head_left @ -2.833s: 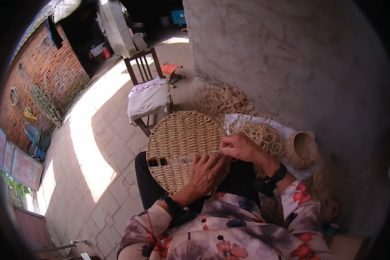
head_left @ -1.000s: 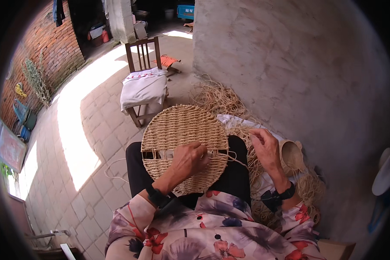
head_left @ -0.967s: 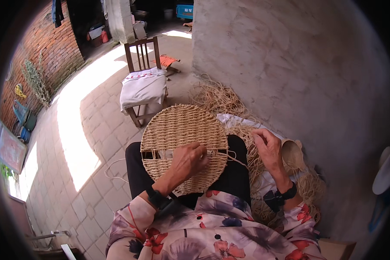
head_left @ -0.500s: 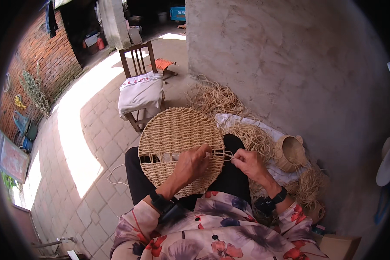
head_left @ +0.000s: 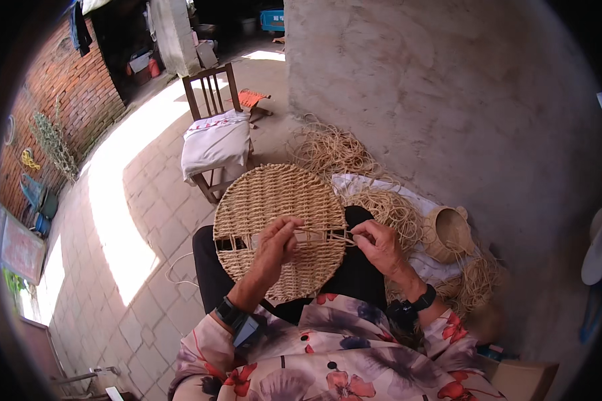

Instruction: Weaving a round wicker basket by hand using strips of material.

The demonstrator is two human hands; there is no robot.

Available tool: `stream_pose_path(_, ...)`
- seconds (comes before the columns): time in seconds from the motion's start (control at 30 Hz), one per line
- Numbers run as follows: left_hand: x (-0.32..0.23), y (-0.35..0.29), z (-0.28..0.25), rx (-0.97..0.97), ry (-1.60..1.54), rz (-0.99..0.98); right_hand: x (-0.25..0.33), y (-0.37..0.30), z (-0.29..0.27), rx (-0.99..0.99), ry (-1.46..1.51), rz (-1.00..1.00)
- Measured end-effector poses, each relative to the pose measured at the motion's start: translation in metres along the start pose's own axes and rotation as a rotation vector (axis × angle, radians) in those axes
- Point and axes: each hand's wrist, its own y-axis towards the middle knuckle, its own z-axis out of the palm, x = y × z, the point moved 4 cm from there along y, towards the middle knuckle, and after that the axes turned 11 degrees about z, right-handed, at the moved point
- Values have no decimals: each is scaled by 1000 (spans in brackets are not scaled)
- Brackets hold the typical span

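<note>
A person's left hand [head_left: 273, 248], fingertips pinched on a straw-coloured cord [head_left: 316, 230], has just shifted leftward over a round woven mat [head_left: 277, 194] lying across the lap [head_left: 364, 274], apparently taking up slack. The right hand [head_left: 383, 249] sits at the mat's right edge, fingers narrowed, their grip impossible to tell

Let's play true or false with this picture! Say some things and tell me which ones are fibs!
The left hand pinches a cord over the round woven disc. True.
The disc is solid all over. False: a gap shows near its left edge.
The right hand is beside the disc's right edge. True.
The disc lies on the floor. False: it rests on black trousers.
A wooden chair bears a pale cloth. True.
The little stool is green. False: its top is orange.
</note>
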Motion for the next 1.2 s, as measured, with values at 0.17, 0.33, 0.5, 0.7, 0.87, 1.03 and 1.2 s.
stream_pose_path(0.17, 6, -8, -32, -74, 267, 120, 4, 18, -9, -110, -67, 24)
stream_pose_path(0.33, -62, -41, -1, 155, 594, 348, 86, 32, 29, -43, 136, -350)
stream_pose_path(0.5, -103, -49, -11, 18, 284, 474, 113, 22, 96, 394, 505, -83)
stream_pose_path(0.7, -62, -54, -87, -236, 141, 394, 113, -2, 138, 77, 327, -435)
stream_pose_path(0.87, -71, -56, -84, -82, 1097, 864, 119, -2, 133, 61, 348, -422)
stream_pose_path(1.03, -73, -58, -64, -263, 192, 382, 116, -9, 120, 8, 180, -519)
stream_pose_path(1.2, -80, -62, -39, -224, 259, 441, 114, 0, 98, -75, 100, -564)
